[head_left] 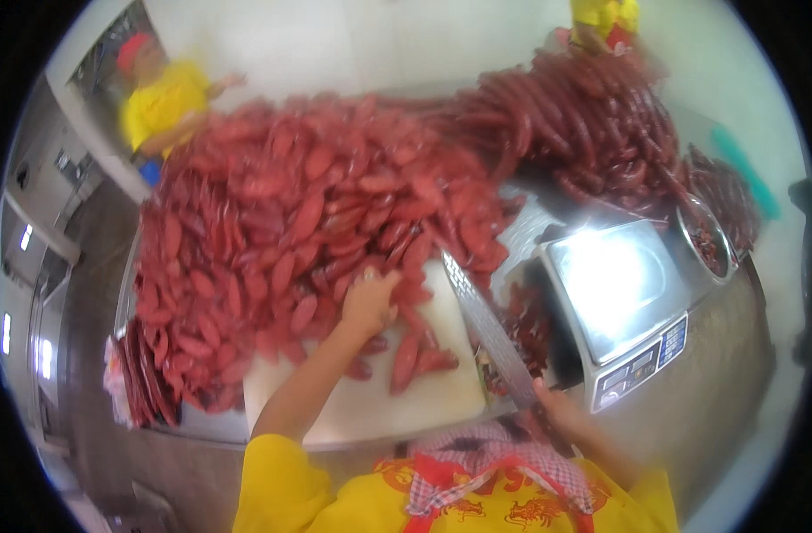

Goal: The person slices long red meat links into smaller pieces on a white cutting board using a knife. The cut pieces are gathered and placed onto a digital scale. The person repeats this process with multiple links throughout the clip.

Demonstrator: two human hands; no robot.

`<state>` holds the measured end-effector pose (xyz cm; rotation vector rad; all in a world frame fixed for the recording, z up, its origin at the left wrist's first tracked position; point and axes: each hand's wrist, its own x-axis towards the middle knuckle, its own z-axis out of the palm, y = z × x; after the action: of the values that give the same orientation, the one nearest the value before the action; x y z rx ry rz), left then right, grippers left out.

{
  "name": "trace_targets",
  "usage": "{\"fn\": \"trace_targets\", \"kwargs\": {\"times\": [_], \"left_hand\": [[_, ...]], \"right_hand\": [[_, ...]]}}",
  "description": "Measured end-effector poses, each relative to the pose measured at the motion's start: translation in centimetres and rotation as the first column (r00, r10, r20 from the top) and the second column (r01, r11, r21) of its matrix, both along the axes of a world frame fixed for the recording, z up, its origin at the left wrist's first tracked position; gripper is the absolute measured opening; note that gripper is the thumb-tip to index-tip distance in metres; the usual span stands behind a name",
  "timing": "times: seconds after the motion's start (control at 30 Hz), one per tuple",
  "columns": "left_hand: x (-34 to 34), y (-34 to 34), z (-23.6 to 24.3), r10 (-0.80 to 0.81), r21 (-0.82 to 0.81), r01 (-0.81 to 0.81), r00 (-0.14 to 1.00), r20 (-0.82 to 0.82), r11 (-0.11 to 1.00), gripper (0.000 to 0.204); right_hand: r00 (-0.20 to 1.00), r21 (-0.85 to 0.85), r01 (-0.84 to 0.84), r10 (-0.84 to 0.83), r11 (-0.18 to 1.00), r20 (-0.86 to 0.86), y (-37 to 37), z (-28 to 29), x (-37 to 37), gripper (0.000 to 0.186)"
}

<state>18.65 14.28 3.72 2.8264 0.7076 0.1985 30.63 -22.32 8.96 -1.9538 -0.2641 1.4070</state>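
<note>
My right hand [559, 410] is closed around the handle end of a long, broad knife [493, 330]. Its blade slants up and left over the right edge of a white cutting board [370, 413]. Out over the board reaches my left hand [370, 300], fingers apart, at the near side of a big heap of red sausage slices [282, 204]. Its fingertips touch or hover just above the slices; blur hides which. A few cut pieces [406, 360] lie on the board between my hand and the knife.
Right of the board stands a digital scale [615, 280] with a shiny metal top. Small dark red scraps [523, 333] lie beside it. Whole long sausages [566, 124] are piled at the back right, near a metal bowl [710, 240]. Co-workers in yellow shirts [166, 105] stand behind the table.
</note>
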Motion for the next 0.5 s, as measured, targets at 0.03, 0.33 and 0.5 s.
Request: {"fn": "trace_targets", "kwargs": {"times": [0.03, 0.33, 0.5], "left_hand": [[0.3, 0.2, 0.3, -0.015, -0.024, 0.014, 0.999, -0.036, 1.0, 0.05], [7.8, 6.9, 5.6, -0.185, 0.198, 0.112, 0.896, 0.404, 0.974, 0.027], [11.1, 13.1, 14.9, -0.114, 0.127, 0.044, 0.77, 0.628, 0.991, 0.05]], "right_hand": [[1.0, 0.024, 0.03, -0.031, 0.999, 0.001, -0.1, 0.5, -0.3, 0.076], [0.985, 0.066, 0.163, -0.166, 0.984, 0.046, -0.3, 2.3, -1.3, 0.077], [0.971, 0.114, 0.188, -0.202, 0.976, 0.129, -0.1, 1.4, -0.9, 0.08]]}}
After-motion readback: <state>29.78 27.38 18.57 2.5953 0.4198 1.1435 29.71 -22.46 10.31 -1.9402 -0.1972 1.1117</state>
